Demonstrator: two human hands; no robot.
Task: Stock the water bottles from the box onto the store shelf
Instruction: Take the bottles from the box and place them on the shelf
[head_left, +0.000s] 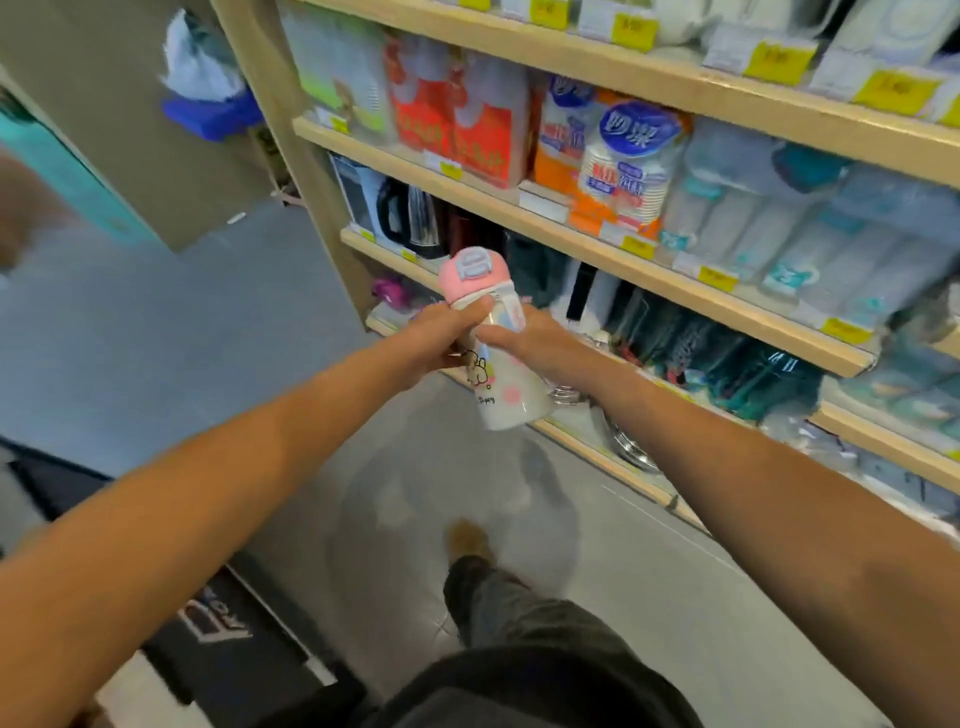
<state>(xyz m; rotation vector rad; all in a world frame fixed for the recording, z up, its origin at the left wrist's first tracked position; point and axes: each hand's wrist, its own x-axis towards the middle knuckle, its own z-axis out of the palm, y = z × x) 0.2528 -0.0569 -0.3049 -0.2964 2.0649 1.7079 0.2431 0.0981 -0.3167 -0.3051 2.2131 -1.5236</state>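
Two hands, one bottle, folks. Left hand (441, 340) first: its fingers are curled round the neck of the water bottle (501, 389), thumb pressed just under the single pink lid (467, 275). The white printed body hangs below those fingers, tilted, lid leaning left and base swinging lower right, held in the air off every board. Now the right hand (535, 338): thumb laid across the bottle's front, fingers wrapped behind it, right beside the left thumb. Past the knuckles stands the shelf unit (561, 239), four wooden boards showing. Above the fingers sits one black kettle (410, 218), and a board higher, two red packs (452, 130). Right of the right hand's fingers runs a row of dark bottles (753, 374), too blurred to count. Below the wrists, one shoe (467, 540) on the grey floor (156, 338).
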